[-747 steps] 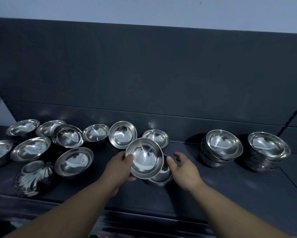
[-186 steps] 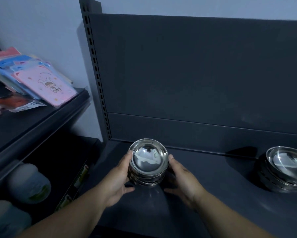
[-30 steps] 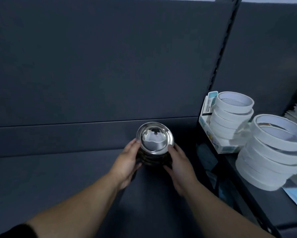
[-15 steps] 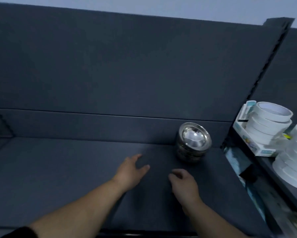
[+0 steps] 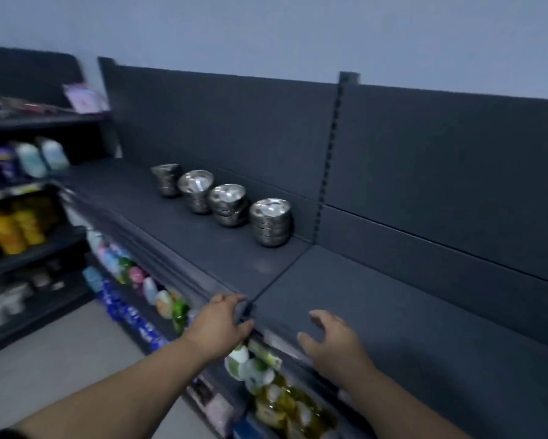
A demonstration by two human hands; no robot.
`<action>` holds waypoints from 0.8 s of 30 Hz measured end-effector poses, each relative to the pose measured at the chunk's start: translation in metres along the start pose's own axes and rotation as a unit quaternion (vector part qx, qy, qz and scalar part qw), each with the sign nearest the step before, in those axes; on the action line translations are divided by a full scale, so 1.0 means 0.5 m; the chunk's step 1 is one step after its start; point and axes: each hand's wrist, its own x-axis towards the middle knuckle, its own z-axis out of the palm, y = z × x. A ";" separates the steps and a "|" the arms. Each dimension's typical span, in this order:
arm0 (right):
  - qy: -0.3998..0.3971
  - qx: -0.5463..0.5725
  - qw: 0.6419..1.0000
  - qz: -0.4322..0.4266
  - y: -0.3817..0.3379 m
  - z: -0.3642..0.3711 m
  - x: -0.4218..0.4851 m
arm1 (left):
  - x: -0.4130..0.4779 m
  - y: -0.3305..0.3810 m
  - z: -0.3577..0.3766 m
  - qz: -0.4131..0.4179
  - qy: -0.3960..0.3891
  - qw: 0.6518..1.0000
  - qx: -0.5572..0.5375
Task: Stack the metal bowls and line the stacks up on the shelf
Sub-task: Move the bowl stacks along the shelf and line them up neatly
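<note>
Here the left hand [image 5: 217, 324] reaches forward on a bare forearm, palm down, its fingers curled over the front lip of the dark grey metal shelf [image 5: 203, 245] just where two shelf boards meet; its grip rests on that edge and holds no bowl. The right hand [image 5: 331, 339] hangs just above the neighbouring board, palm down, fingers loosely bent and spread, its grip empty. Well beyond both hands, four stacks of shiny metal bowls [image 5: 270, 221] stand in a row along the back panel [image 5: 234, 122], rims up, the nearest stack beside the slotted upright post [image 5: 329, 160]. Below the shelf's front edge, blurred colourful packaged goods [image 5: 168, 304] fill the lower tier.
</note>
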 end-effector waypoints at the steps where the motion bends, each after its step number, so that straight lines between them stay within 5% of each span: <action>1: -0.009 -0.010 1.000 -0.024 -0.045 0.035 0.015 | -0.010 -0.050 -0.034 -0.020 0.015 1.000 0.005; 12: -0.144 -0.031 0.973 -0.176 -0.407 0.296 0.162 | -0.065 -0.417 -0.244 -0.207 0.103 0.973 0.003; 24: -0.156 -0.107 0.952 -0.242 -0.596 0.427 0.513 | 0.169 -0.633 -0.383 -0.275 0.122 0.953 0.041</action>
